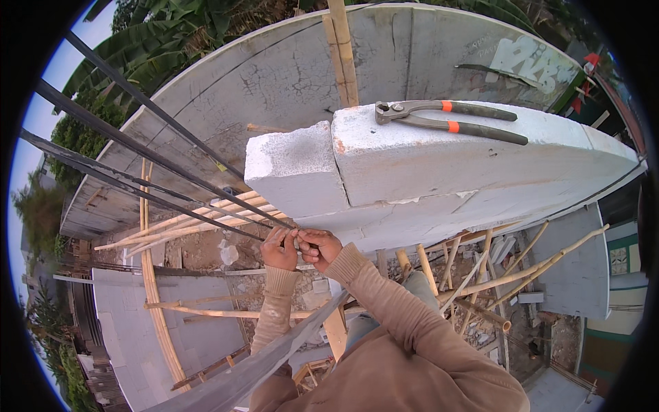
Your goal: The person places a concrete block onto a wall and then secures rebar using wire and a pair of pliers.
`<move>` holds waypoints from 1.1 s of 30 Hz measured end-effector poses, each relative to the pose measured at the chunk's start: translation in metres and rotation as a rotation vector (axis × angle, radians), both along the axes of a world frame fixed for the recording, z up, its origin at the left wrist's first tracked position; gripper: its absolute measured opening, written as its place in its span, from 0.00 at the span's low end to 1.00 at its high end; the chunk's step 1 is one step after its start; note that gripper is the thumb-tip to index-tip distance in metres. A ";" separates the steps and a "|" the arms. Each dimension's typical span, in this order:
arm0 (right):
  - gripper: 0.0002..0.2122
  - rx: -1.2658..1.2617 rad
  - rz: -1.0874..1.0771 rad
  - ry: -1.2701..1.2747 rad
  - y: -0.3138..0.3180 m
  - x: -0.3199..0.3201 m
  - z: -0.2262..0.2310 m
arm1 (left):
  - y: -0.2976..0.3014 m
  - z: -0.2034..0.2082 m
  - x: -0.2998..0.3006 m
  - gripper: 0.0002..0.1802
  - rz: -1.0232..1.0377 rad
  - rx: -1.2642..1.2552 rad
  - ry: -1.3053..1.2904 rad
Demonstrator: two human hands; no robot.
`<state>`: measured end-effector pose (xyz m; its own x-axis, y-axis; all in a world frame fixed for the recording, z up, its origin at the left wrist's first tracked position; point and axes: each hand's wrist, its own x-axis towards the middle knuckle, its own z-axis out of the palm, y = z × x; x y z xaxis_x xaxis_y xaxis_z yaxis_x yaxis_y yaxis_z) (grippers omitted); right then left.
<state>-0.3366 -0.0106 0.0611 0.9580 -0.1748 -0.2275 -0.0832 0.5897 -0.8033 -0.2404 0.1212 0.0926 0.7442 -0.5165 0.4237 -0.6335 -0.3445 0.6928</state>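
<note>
My left hand (280, 248) and my right hand (319, 247) meet at the lower left end of a white block wall (405, 175), fingers curled and pressed together. What they pinch is too small and too hidden to make out. Several dark steel bars (171, 175) slant from the upper left down to my hands. Up on the wall's top course lies a pair of end-cutting pincers (449, 120), dark with orange bands on the handles, jaws toward the left. Neither hand touches it.
Bamboo poles (154, 302) cross to the left, and more scaffold poles (522, 278) stand below right. A grey plank (254, 364) slopes past my left forearm. Behind the blocks curves a tall grey wall (274, 75). Rubble (316, 295) covers the ground far below.
</note>
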 end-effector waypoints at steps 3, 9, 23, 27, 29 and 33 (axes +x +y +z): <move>0.12 -0.508 -0.073 0.052 0.004 -0.033 0.016 | 0.001 0.000 -0.001 0.05 0.011 0.014 -0.009; 0.19 -1.851 -0.736 -0.380 -0.079 -0.132 0.200 | 0.014 -0.003 0.000 0.06 0.059 -0.045 -0.074; 0.27 -2.444 -0.311 0.038 -0.217 -0.170 0.276 | 0.009 -0.019 0.010 0.07 0.036 -0.042 -0.086; 0.24 -2.091 -0.492 0.001 -0.174 -0.189 0.253 | 0.007 -0.002 0.003 0.07 0.023 -0.035 -0.034; 0.25 -1.537 -0.531 -0.099 -0.139 -0.204 0.216 | 0.007 -0.004 0.001 0.08 0.044 -0.083 -0.036; 0.17 -0.728 -0.043 -0.225 -0.072 -0.220 0.153 | 0.003 -0.004 0.001 0.08 0.027 -0.076 -0.034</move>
